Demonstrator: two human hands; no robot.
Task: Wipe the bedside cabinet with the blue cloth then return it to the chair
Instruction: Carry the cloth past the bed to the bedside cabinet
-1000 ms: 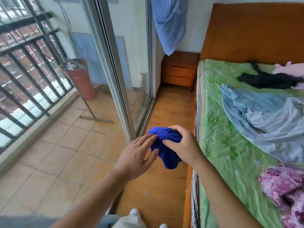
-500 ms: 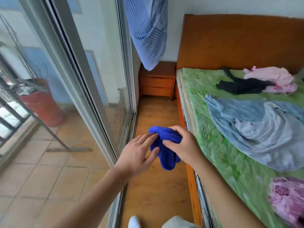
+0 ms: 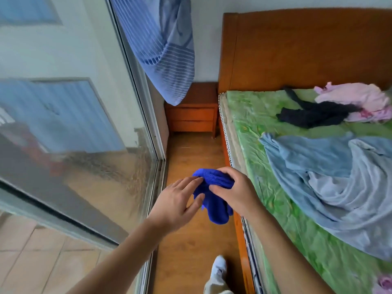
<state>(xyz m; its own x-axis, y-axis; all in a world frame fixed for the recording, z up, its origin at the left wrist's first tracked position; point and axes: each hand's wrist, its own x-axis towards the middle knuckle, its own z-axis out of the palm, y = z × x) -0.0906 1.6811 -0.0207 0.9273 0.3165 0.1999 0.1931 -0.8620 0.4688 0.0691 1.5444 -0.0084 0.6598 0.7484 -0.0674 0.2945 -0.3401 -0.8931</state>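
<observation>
My right hand (image 3: 234, 193) grips a bunched blue cloth (image 3: 214, 206) in front of me, over the wooden floor. My left hand (image 3: 177, 203) is spread flat beside it, its fingertips touching the cloth's left edge. The wooden bedside cabinet (image 3: 193, 112) stands ahead at the end of the narrow aisle, against the wall and left of the headboard. Its top is partly hidden by a hanging curtain. No chair is in view.
A glass sliding door (image 3: 84, 124) runs along the left of the aisle. The bed (image 3: 297, 209) with a green sheet, a blue-grey blanket and loose clothes lies to the right. A striped blue curtain (image 3: 165, 49) hangs over the cabinet. My foot (image 3: 219, 267) is on the floor below.
The view has swung right and moved along the aisle, so the cabinet is nearer and more central. Both hands have kept their pose on the cloth.
</observation>
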